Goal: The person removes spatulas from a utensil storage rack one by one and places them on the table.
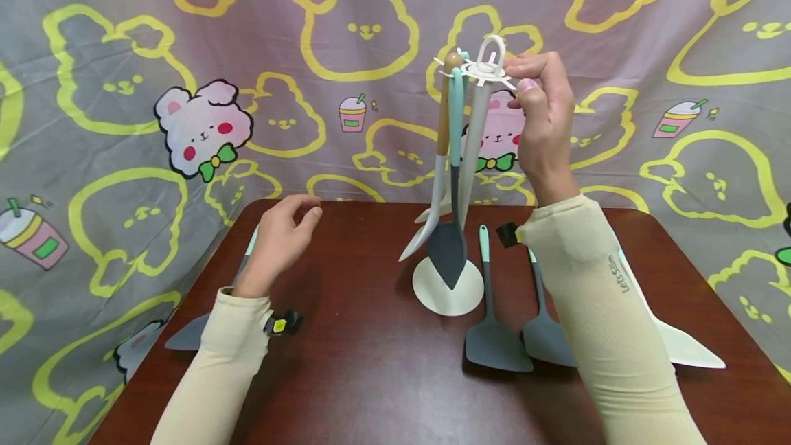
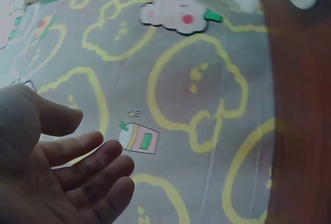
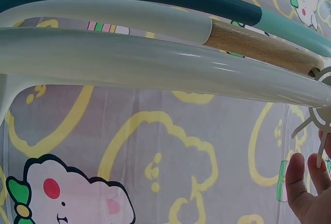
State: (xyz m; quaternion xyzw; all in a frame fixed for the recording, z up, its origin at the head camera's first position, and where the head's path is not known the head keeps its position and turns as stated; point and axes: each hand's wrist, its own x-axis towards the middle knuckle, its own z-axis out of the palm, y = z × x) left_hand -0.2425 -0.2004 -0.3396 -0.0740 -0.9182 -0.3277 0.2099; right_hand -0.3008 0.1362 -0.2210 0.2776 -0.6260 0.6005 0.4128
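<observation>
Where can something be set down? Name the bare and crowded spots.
Widest: the table between the left sleeve and the white base. Smaller: the far strip between the left hand and the hanging utensils. Crowded: right of the base, with two gray turners and a white-bladed utensil.

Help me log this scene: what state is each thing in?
Rack: standing upright
Left hand: open, empty
Right hand: pinching the rack
Wooden-handled utensil: hung, head down
Hung grey utensil: head down
Grey turners: lying side by side
White utensil: lying, partly hidden
Left grey utensil: lying, partly hidden
</observation>
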